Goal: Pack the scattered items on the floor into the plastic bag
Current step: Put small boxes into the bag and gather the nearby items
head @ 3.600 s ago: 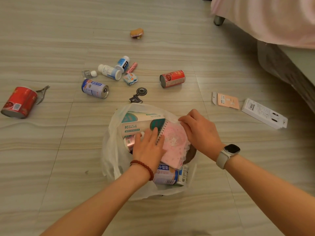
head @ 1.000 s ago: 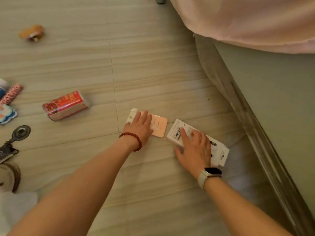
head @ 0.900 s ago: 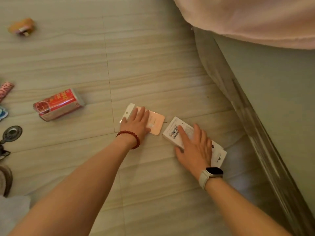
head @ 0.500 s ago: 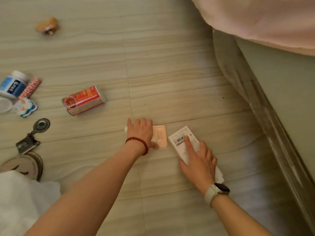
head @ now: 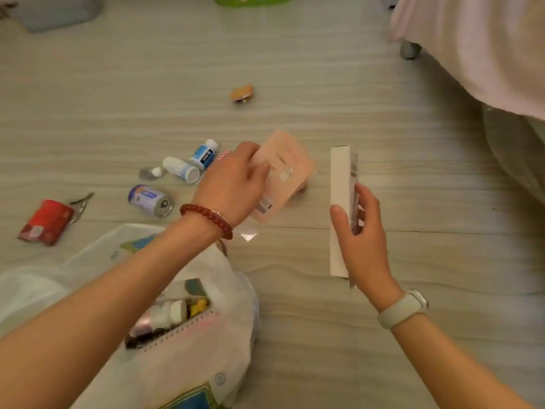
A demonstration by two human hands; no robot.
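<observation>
The floor (head: pixel 295 69) is showing pale wood-grain boards with dark seams running across. A bed (head: pixel 486 48) draped in pink cloth is standing at the upper right, one grey leg (head: pixel 409 50) visible under it. A green object (head: pixel 253 0) and a grey one (head: pixel 56 10) are lying at the far edge, too blurred to identify.

Items are lying scattered at the left: a red can (head: pixel 44 221) on its side with clippers (head: pixel 81 203) just beside it, a blue-labelled can (head: pixel 149 200), two white bottles (head: pixel 191 163) with blue labels, and a small orange item (head: pixel 241 93) well apart, farther off. No writing on any label is legible.

The bag (head: pixel 212 335), white plastic, is sitting on the floor near the person, mouth open, with a spiral notebook (head: pixel 188 329) and a bottle (head: pixel 165 315) showing inside.

The left hand (head: pixel 233 187), a red bead bracelet (head: pixel 206 216) at its wrist, is holding a pink packet (head: pixel 280 172) above the floor, fingers curled round its near edge. The right hand (head: pixel 361 234), wearing a watch (head: pixel 404 308), is gripping a white box (head: pixel 339 187) held upright on edge, thumb on the near face and fingers wrapped behind. Both held items are hanging in the air to the right of the bag, not yet in it.
</observation>
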